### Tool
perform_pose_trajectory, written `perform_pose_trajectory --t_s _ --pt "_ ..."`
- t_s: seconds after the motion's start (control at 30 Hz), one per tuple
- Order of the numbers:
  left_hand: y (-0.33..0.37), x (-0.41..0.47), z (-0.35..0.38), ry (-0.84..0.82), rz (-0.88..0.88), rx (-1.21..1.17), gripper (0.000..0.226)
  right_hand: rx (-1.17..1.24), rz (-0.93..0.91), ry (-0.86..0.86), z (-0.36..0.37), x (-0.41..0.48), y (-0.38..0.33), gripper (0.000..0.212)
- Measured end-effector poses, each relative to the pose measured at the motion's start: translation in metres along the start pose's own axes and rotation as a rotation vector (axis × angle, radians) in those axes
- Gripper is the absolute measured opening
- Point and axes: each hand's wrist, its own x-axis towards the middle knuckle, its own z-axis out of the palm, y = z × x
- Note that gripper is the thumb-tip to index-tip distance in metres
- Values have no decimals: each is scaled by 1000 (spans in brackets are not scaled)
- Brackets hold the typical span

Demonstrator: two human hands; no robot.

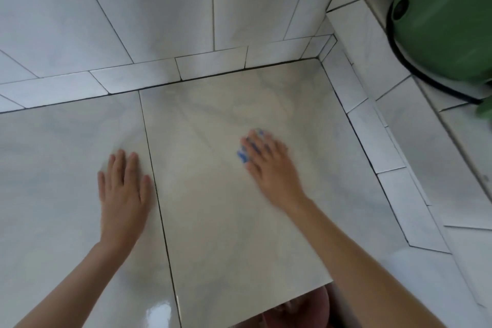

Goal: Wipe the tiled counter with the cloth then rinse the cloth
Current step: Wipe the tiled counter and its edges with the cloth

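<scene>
Right hand (269, 165) is flat, fingers (255, 145) spread and pressed down on the cloth (243, 154), a blue and white wad that peeks out only past the fingertips and on the thumb side; the rest is hidden under the palm. The hand is smeared with blur, so whether the fingers curl round the cloth or just press on it, I cannot tell. Cloth and hand sit on the beige tile of the tiled counter (213, 221), well short of the back corner. Left hand (123, 189) lies palm down and empty, fingers straight and close together, released, resting on the paler tile just left of the dark grout line (159, 208), its thumb almost on that line. Beyond both sets of fingertips, a tiled wall (133, 8) rises. Off to the right of the right hand, up on a tiled ledge (399, 128), sits a green container (447, 21) with a black rim.
</scene>
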Motion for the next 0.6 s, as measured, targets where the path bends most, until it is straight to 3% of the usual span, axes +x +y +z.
perform_pose_trajectory --t_s 0.13,0.2,0.37,0.6 --pt "37 -15 9 -70 187 -16 58 -110 376 -39 -5 -20 122 44" --pt "51 -26 20 -106 247 2 58 -142 437 -101 -5 -40 161 50" --pt "58 -38 32 -100 235 72 61 -39 655 21 -14 -31 92 63" --pt "60 -40 32 -88 237 107 61 82 169 -7 3 -40 -40 50"
